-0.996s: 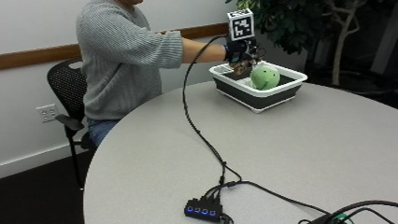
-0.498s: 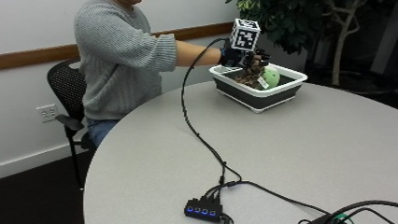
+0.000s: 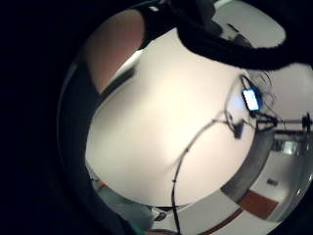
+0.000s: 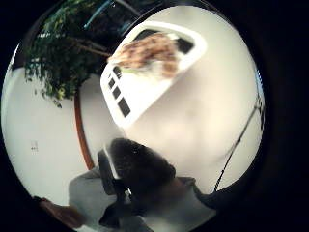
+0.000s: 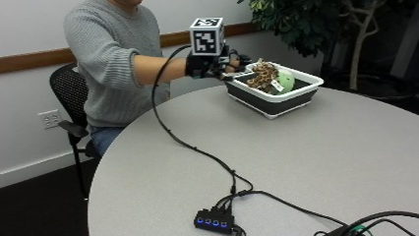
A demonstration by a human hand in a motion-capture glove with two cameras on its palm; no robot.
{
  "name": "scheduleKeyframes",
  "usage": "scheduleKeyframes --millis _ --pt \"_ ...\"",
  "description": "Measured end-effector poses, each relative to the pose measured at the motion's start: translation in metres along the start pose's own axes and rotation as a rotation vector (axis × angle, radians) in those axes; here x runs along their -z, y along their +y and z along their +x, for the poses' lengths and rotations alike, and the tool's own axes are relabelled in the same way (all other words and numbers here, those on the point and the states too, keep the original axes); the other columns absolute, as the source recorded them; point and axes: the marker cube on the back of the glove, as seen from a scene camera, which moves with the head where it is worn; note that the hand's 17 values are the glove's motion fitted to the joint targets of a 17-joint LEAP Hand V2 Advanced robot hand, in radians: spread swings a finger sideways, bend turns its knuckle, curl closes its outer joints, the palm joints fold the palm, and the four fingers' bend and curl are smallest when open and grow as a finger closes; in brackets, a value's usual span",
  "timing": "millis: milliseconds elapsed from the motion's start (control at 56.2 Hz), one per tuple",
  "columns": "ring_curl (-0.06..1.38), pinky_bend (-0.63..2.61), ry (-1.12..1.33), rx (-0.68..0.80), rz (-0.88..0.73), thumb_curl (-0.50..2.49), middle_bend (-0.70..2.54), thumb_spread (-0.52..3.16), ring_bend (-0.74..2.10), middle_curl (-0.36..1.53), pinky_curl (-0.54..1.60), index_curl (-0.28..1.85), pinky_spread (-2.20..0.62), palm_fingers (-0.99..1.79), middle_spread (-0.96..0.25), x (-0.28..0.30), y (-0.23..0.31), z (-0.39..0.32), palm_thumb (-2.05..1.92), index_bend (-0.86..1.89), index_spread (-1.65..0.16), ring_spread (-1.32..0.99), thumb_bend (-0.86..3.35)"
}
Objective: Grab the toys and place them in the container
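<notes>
A white-rimmed container with black walls (image 5: 289,101) stands at the far side of the round table. Inside it lie a brown spotted plush toy (image 5: 264,73) and a green toy (image 5: 286,79) with a tag. My gloved right hand (image 5: 217,65) hovers just left of the container's near corner, above the table, with relaxed fingers (image 5: 239,61) and nothing in it. In the thumb side palm view the container (image 4: 140,94) and the brown plush toy (image 4: 147,50) lie a short way off from the palm.
A black cable (image 5: 177,140) runs from the glove across the grey table (image 5: 327,157) to a small hub with blue lights (image 5: 213,220) near the front edge. A potted plant (image 5: 308,19) stands behind the container. The person sits on a black chair (image 5: 65,93).
The hand was over the container with the brown plush toy; it has let go and pulled back to the left. The toy now lies in the container.
</notes>
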Motion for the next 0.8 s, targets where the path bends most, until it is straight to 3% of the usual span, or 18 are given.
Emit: scheduleKeyframes --millis 125,267,391,534,658,801 --pt "0.21 0.77 0.028 -0.222 0.032 0.19 0.1 0.97 0.14 0.2 0.3 0.21 0.08 -0.29 -0.07 0.0 0.042 0.057 -0.16 0.14 -0.26 -0.02 -0.11" --pt "0.2 0.76 0.04 -0.168 0.056 0.17 0.1 1.01 0.15 0.19 0.3 0.22 0.07 -0.27 -0.07 -0.018 0.098 0.046 -0.15 0.14 -0.27 -0.02 -0.1" --pt "0.19 0.77 -0.028 0.003 0.067 0.15 0.12 1.03 0.15 0.19 0.31 0.23 0.07 -0.25 -0.07 -0.071 0.207 -0.004 -0.14 0.13 -0.27 -0.02 -0.1" --pt "0.19 0.74 -0.05 -0.095 0.087 0.14 0.14 1.08 0.15 0.2 0.31 0.24 0.07 -0.2 -0.08 -0.132 0.299 -0.017 -0.12 0.16 -0.28 -0.03 -0.08" --pt "0.18 0.71 -0.031 -0.134 0.0 0.14 0.15 1.12 0.14 0.22 0.31 0.26 0.07 -0.17 -0.09 -0.154 0.324 -0.011 -0.11 0.17 -0.28 -0.04 -0.07" --pt "0.17 0.69 0.052 -0.129 0.027 0.13 0.15 1.15 0.14 0.23 0.31 0.28 0.07 -0.17 -0.09 -0.14 0.315 -0.001 -0.11 0.17 -0.28 -0.05 -0.07"
